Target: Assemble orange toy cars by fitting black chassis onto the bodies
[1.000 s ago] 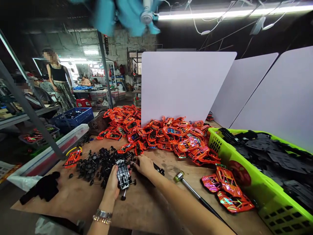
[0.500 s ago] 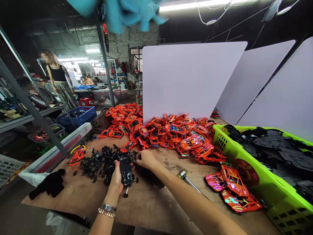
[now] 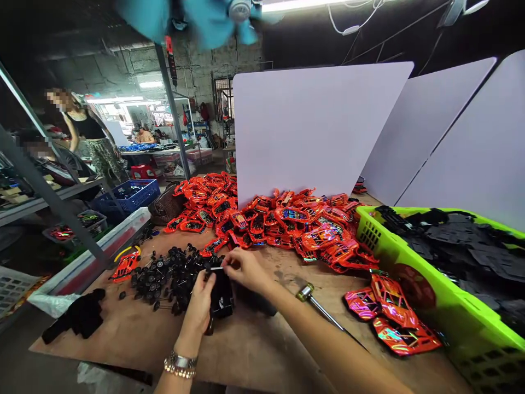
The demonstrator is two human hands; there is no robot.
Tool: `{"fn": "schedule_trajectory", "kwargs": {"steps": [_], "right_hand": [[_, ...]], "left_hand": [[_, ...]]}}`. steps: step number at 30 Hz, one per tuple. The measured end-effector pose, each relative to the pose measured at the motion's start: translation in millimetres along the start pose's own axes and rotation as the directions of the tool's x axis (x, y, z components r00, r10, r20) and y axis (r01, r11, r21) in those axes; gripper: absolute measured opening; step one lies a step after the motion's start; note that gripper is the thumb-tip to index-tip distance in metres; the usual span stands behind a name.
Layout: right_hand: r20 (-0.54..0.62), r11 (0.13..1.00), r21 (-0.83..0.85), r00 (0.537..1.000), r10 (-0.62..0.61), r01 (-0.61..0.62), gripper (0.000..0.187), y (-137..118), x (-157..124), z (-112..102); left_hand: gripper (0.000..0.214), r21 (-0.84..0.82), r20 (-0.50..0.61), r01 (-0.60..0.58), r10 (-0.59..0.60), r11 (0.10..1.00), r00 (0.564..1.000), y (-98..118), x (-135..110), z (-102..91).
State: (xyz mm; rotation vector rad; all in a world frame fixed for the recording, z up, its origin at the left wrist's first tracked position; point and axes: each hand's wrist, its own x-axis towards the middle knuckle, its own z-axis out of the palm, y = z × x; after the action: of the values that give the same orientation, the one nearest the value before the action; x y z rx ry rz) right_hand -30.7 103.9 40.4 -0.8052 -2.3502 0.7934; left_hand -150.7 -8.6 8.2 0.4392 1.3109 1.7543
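At lower centre, my left hand [image 3: 200,303] clasps a black plastic toy-car chassis [image 3: 222,298]; my right hand [image 3: 248,270] pinches a thin silver metal rod [image 3: 216,268]. Apparently I'm fitting it, which calls for straight alignment next.

A: Main part?
B: Black toy-car chassis [image 3: 223,295], boxy, glossy bits at the near end. Held in left hand [image 3: 200,302].
A: Pose?
B: Long side running away from the wearer; exact tilt unclear. Details too dark.
A: Second part?
B: Thin pale rod [image 3: 217,268], straight, lying crosswise at the chassis's far end. Right hand [image 3: 246,270] has fingertips at its right end.
A: Seated in chassis?
B: Can't tell.
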Motion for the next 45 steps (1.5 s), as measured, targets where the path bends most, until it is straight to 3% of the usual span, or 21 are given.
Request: {"fn": "schedule_trajectory", "kwargs": {"steps": [3,5,8,11,13,15,19,21,24,27,30,33,37,39,41,45], "right_hand": [[-0.143,0.986,0.130,0.986,-0.082,0.100,0.012,5.9,-29.1,5.5],[-0.228,0.982,0.159,0.972,-0.063,0.101,0.013,11.6,-44.4,5.0],[-0.278,0.986,0.152,0.961,-0.017,0.061,0.016,18.1,-62.0,-2.4],[-0.275,0.989,0.146,0.961,0.004,0.038,0.015,22.6,-76.1,-11.9],[-0.251,0.984,0.173,0.968,0.001,0.044,0.011,27.1,-84.1,-16.0],[-0.215,0.958,0.285,0.976,0.040,0.024,0.007,33.5,-91.3,-16.7],[-0.088,0.835,0.539,0.979,0.186,-0.110,0.019,49.0,-101.4,-11.6],[-0.037,0.884,0.450,0.986,0.161,-0.127,0.018,54.7,-98.6,-11.4],[-0.027,0.996,0.074,0.998,0.052,-0.050,0.019,58.0,-73.9,-16.2],[-0.029,0.991,-0.132,0.999,-0.029,0.025,0.026,57.2,-27.6,-19.2],[0.062,0.969,-0.201,0.989,-0.135,0.145,0.031,56.9,23.1,-17.9],[0.145,0.953,-0.195,0.967,-0.208,0.234,0.017,57.5,66.1,-22.4],[0.103,0.970,-0.122,0.975,-0.199,0.211,0.010,54.7,101.1,-43.4],[0.063,0.985,-0.074,0.986,-0.154,0.158,0.021,53.4,100.4,-54.7],[0.062,0.994,-0.023,0.993,-0.103,0.105,0.030,55.5,82.5,-63.8],[0.176,0.999,0.033,0.984,-0.002,-0.004,0.029,73.6,8.3,-77.2]], "left_hand": [[0.047,0.078,0.117,-0.046,0.036,0.996,0.992,-5.0,-12.3,15.9],[0.048,0.099,0.160,-0.052,0.035,0.994,0.987,-8.2,-18.6,25.0],[0.046,0.053,0.163,0.070,-0.077,0.996,0.984,-13.7,-25.8,36.0],[0.033,-0.007,0.027,0.202,-0.202,0.979,0.979,-20.9,-30.0,42.8],[0.024,-0.032,-0.052,0.208,-0.210,0.978,0.976,-26.1,-31.7,45.1],[0.021,-0.054,-0.034,0.208,-0.210,0.977,0.977,-30.4,-34.1,46.8],[0.028,-0.126,0.118,0.316,-0.302,0.940,0.946,-33.4,-43.4,51.2],[0.034,-0.130,0.143,0.390,-0.372,0.912,0.917,-32.2,-48.5,52.1],[0.043,-0.129,0.133,0.460,-0.444,0.879,0.886,-28.2,-53.4,47.3],[0.048,-0.155,0.139,0.459,-0.441,0.875,0.887,-23.5,-54.9,34.8],[0.050,-0.181,0.131,0.453,-0.435,0.873,0.891,-20.9,-54.2,17.9],[0.049,-0.234,0.112,0.445,-0.430,0.865,0.896,-21.1,-51.2,2.1],[0.044,-0.315,0.139,0.408,-0.384,0.857,0.913,-21.3,-45.3,-5.4],[0.044,-0.341,0.141,0.375,-0.348,0.862,0.927,-20.1,-44.1,-2.2],[0.045,-0.349,0.146,0.390,-0.362,0.852,0.921,-18.3,-45.2,3.3],[0.050,-0.333,0.140,0.467,-0.447,0.819,0.883,-18.3,-53.1,13.2]]}}
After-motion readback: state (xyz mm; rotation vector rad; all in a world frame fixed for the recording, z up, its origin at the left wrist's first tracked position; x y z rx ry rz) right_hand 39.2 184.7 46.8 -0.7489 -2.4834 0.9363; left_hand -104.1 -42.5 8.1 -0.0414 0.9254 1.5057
